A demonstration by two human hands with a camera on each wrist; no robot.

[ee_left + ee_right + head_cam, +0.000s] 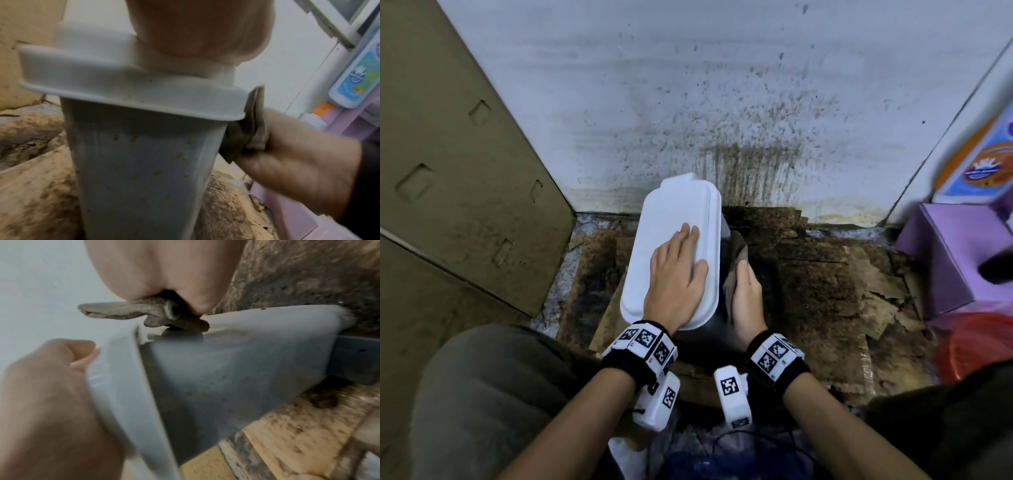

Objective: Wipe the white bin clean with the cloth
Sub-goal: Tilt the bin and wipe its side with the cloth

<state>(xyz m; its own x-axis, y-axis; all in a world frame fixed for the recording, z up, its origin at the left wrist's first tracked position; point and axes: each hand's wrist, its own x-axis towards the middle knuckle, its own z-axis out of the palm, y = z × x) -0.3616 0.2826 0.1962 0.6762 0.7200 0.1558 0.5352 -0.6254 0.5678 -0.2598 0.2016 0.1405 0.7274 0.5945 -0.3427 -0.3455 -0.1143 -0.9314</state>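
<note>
The white bin stands upright on the floor with its lid on; brown specks dot its side. My left hand lies flat on the lid, fingers straight, pressing down. My right hand grips a bunched brownish cloth and holds it against the bin's right side, just under the lid's rim. In the left wrist view the cloth is wedged between the right hand and the bin wall. In the right wrist view the cloth pokes out from under my palm.
A stained white wall rises right behind the bin. A cardboard panel leans at the left. Dirty, torn cardboard covers the floor. A purple box and a red object sit at the right.
</note>
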